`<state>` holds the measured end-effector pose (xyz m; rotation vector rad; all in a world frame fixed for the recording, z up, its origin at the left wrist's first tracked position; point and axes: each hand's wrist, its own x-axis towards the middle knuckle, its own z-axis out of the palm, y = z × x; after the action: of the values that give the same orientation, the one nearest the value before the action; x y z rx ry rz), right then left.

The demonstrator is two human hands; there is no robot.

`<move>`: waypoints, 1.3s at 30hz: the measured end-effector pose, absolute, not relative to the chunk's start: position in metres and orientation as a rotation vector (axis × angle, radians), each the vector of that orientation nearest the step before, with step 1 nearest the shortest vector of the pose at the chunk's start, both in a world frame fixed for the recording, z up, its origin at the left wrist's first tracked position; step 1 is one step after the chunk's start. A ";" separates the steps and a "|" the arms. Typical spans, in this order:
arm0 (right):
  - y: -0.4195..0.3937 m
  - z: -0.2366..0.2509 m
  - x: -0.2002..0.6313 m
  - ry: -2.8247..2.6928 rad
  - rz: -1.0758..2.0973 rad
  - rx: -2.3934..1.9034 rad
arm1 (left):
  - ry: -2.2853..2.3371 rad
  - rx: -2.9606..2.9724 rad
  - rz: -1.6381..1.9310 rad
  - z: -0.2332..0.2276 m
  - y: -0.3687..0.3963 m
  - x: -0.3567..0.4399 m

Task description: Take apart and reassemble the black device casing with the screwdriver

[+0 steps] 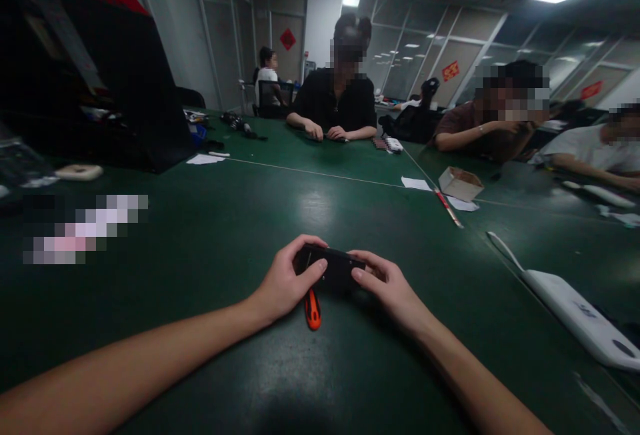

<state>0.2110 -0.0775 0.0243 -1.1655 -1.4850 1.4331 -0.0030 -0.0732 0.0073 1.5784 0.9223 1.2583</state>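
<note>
Between my two hands is a flat black rectangular case (337, 269) with small screw-like dots on its face; its exact kind I cannot make out. My left hand (295, 275) grips its left end, thumb on the near face and fingers over the top edge. The other end is held by my right hand (384, 276), its thumb pressed against the near face. An orange and black handle (313, 309), like that of a screwdriver or knife, lies on the green table (240, 381) just below the case, its upper part hidden behind my left hand and the case.
A white power bank (575, 318) with a cord lies at the right. Further back are a small open box (460, 185), a red pen-like stick (447, 207) and paper scraps (416, 183). A large black panel (120, 81) stands at left. Several people sit around the table.
</note>
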 end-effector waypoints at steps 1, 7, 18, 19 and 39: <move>-0.078 0.024 0.211 -1.496 1.441 -1.161 | 0.926 1.598 1.270 0.009 -0.073 -0.003; -0.085 0.021 0.194 -1.192 1.477 -1.026 | 0.788 1.309 1.299 0.004 -0.066 0.000; -0.091 0.020 0.184 -1.325 1.473 -1.027 | 0.573 1.340 1.036 -0.005 -0.065 0.004; -0.091 0.021 0.185 -1.377 1.469 -1.059 | 0.562 1.329 1.047 -0.004 -0.065 0.003; -0.116 0.019 0.161 -2.451 0.558 -1.233 | 0.726 0.973 1.170 -0.002 -0.021 -0.022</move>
<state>0.1607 -0.1160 0.0189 -1.2331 -2.4510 0.5584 -0.0217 -0.0209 -0.0018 0.9729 0.7262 1.1702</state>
